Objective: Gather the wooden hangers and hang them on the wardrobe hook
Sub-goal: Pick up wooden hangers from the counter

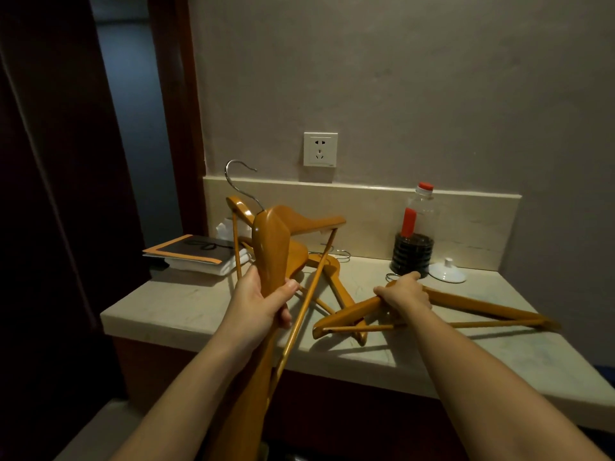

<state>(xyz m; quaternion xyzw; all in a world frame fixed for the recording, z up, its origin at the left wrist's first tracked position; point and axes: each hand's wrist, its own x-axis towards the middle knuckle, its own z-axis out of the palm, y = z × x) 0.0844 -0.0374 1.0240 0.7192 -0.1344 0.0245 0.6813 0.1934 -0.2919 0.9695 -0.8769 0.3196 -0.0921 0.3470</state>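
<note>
— How many wooden hangers (271,247) does the person have there?
— At least four; they overlap, so the exact count is unclear.
— And the rest?
— One bottle (414,241), one white lid (447,271), one wall socket (320,149), one dark folder (189,249), one counter (186,304), two hands (263,304).

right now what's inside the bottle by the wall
Dark liquid fills the lower part of the bottle; the upper part looks empty. A red label on its side covers a strip of the inside, so that part cannot be seen.

Hotel-like room, stone counter (186,311), wall socket (320,149), folded towels (206,265), wooden hangers (466,302)
</note>
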